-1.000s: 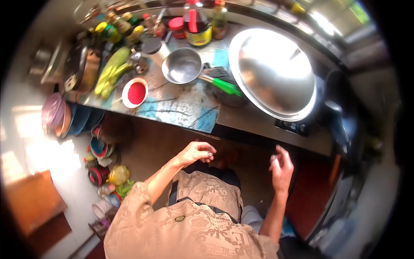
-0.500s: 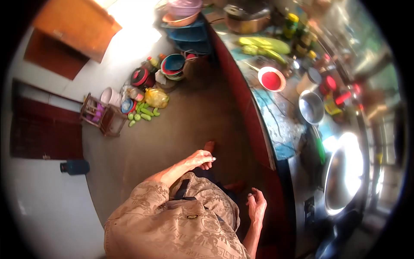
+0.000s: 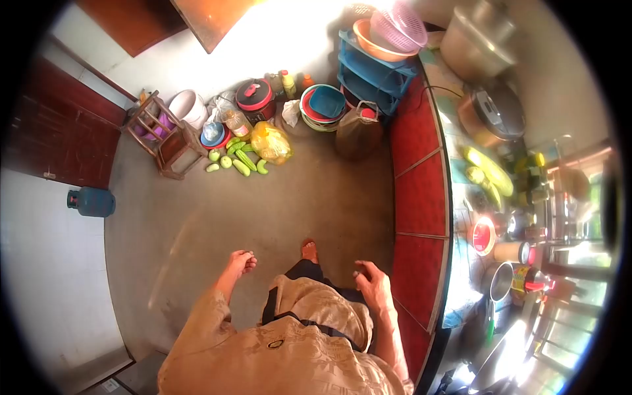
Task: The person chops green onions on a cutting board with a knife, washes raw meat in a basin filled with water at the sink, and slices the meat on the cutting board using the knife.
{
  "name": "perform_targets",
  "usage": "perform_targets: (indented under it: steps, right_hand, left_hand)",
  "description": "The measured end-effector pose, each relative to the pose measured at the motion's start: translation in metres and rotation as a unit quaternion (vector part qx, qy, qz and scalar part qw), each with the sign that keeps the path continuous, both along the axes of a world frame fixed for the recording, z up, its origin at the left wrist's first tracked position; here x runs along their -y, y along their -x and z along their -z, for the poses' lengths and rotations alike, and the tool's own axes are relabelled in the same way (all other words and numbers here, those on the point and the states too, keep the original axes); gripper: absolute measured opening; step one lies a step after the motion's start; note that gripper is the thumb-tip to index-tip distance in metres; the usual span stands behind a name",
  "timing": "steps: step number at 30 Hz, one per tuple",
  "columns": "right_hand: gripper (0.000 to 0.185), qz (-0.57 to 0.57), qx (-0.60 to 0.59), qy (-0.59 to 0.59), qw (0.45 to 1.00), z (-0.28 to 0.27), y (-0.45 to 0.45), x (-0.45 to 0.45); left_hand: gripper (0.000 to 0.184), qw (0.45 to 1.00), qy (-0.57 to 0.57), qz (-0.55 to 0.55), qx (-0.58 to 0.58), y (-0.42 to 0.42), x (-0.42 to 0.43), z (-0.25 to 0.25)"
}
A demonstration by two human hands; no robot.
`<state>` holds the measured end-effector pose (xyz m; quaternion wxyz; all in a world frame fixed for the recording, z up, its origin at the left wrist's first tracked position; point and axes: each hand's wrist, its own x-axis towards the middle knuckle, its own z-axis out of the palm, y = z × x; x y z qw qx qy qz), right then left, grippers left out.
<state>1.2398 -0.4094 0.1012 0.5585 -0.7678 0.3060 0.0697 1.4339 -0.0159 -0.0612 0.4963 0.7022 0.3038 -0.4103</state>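
Note:
My left hand (image 3: 242, 263) is held out over the bare floor, its fingers curled together; whatever may be inside them is hidden. To the other side, my right hand (image 3: 373, 284) hangs beside the red-fronted counter (image 3: 421, 191), fingers loosely bent and apart, with nothing seen in it. Neither hand touches anything. One bare foot (image 3: 309, 251) shows on the floor between them. On the counter nearest my right side are a saucepan (image 3: 498, 282) with a green handle and a red-and-white bowl (image 3: 482, 236).
Ahead along the wall are green vegetables (image 3: 241, 167), a yellow bag (image 3: 270, 143), a rice cooker (image 3: 255, 96), basins (image 3: 326, 104) and a blue rack (image 3: 372, 66). At left are a wooden chair (image 3: 178, 146) and a gas cylinder (image 3: 92, 201). Pots (image 3: 477, 43) stand on the counter.
My view has turned right-to-left, so the counter sits farther right and the floor items look nearer. My left hand has swung outward to the left; my right hand is slightly higher.

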Motion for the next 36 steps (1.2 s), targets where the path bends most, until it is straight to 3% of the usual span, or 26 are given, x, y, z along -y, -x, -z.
perform_targets:
  steps: [2,5,7,12,20,23,25,29,31,32,33,35,36]
  right_hand:
    - [0.034,-0.027,-0.034,-0.034,0.998,-0.007,-0.039,0.002]
    - [0.035,-0.076,-0.021,0.001,0.997,0.027,-0.077,0.006]
    - [0.036,-0.137,-0.052,0.017,0.989,0.031,-0.102,0.009]
    - [0.036,-0.108,-0.027,-0.01,0.994,0.04,-0.172,0.037]
    - [0.036,0.009,0.108,-0.057,0.993,0.055,-0.341,0.175]
    - [0.038,0.123,0.136,-0.175,0.967,0.032,-0.402,0.237]
    - [0.042,0.211,0.092,-0.211,0.95,0.014,-0.452,0.284]
    - [0.068,0.303,0.143,-0.321,0.886,0.008,-0.543,0.375]
    - [0.08,0.357,0.132,-0.34,0.86,0.008,-0.584,0.407]
    - [0.09,0.375,0.135,-0.339,0.852,0.012,-0.602,0.421]
    - [0.094,0.402,0.122,-0.334,0.844,0.016,-0.62,0.433]
    - [0.092,0.458,0.136,-0.342,0.809,0.013,-0.646,0.449]
    - [0.092,0.463,0.141,-0.336,0.808,0.019,-0.662,0.462]
  left_hand:
    - [0.009,0.998,0.037,-0.049,0.013,-0.009,-0.013,0.003]
    - [0.006,0.985,0.108,-0.13,0.044,-0.02,-0.012,0.011]
    - [0.005,0.95,0.225,-0.215,0.037,-0.019,0.001,0.008]
    - [0.017,0.932,0.281,-0.229,0.003,-0.069,0.063,-0.001]
    - [0.016,0.937,0.316,-0.148,-0.002,-0.24,0.222,0.007]
    - [0.031,0.946,0.312,-0.081,-0.039,-0.295,0.3,-0.009]
    - [0.042,0.955,0.289,-0.027,-0.06,-0.345,0.366,-0.024]
    - [0.053,0.94,0.326,0.064,-0.077,-0.44,0.492,-0.05]
    - [0.056,0.952,0.283,0.11,-0.047,-0.484,0.548,-0.06]
    - [0.057,0.937,0.315,0.142,-0.05,-0.513,0.571,-0.061]
    - [0.059,0.92,0.345,0.174,-0.058,-0.535,0.591,-0.059]
    - [0.053,0.953,0.262,0.15,0.012,-0.559,0.635,-0.088]
    - [0.052,0.959,0.244,0.146,-0.005,-0.58,0.654,-0.087]
